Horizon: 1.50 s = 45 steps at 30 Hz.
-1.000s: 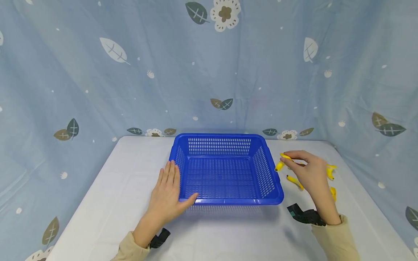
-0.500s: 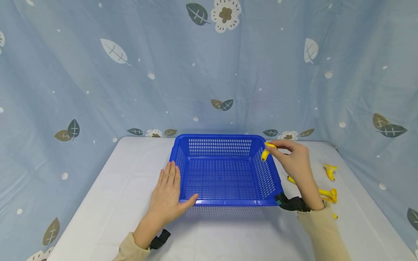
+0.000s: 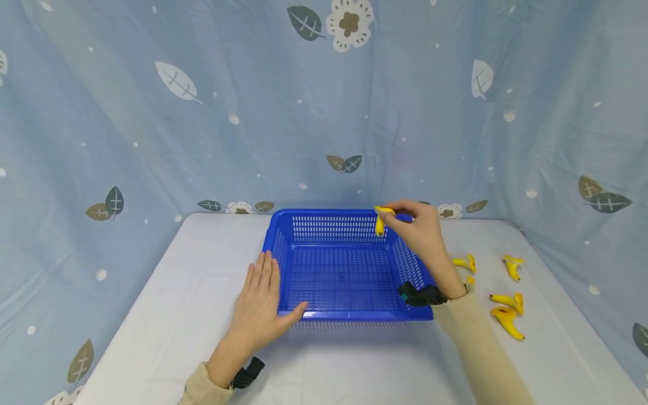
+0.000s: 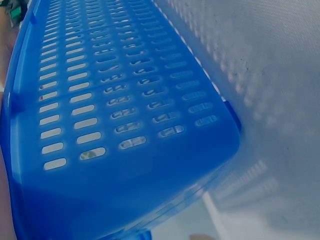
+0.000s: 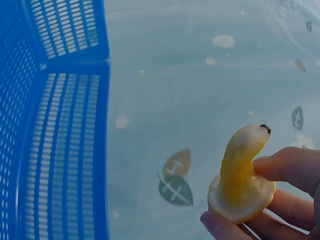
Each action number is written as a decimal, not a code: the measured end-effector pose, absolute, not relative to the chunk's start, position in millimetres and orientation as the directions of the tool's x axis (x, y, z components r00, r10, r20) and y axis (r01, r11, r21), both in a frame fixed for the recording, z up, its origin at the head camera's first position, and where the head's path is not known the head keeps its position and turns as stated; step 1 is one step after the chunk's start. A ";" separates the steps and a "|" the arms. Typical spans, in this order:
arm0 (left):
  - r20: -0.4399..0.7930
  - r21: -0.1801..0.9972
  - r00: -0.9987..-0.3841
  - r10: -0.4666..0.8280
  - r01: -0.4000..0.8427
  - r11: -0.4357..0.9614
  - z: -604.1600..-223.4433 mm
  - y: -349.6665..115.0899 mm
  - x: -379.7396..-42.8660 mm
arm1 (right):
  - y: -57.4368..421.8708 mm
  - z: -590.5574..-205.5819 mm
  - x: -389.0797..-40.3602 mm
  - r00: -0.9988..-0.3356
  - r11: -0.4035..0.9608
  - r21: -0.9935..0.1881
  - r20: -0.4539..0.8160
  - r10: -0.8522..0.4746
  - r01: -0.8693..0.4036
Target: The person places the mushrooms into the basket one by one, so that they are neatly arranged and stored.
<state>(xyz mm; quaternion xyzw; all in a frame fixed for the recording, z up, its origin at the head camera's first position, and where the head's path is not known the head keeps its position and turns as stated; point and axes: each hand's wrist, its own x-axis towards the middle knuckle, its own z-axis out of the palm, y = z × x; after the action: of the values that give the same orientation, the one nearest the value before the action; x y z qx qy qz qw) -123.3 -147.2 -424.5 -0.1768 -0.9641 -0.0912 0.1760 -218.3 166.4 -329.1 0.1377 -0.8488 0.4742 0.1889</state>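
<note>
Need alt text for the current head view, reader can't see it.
Right hand pinches a yellow mushroom near the far right corner of a blue basket; left hand lies at its near left corner. More yellow mushrooms lie on the white table at right, before a blue leaf-print curtain.

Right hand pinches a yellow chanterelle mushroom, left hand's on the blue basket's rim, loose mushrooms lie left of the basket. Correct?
Wrong side: the loose mushrooms lie to the right of the blue basket, as the head view shows. The rest holds.
</note>
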 end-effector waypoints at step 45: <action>0.370 0.118 -0.881 0.295 0.359 0.926 -427.4 -146.6 -121.4 | 32.3 -398.8 -280.9 -0.949 0.418 -0.863 0.188 -0.254 -0.283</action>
<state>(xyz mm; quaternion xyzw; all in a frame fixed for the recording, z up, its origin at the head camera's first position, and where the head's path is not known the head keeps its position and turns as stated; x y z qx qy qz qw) -121.4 -146.6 -427.4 -0.1694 -0.9655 -0.0919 0.1753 -280.9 32.3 -398.8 0.1597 -0.8420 0.5150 0.0141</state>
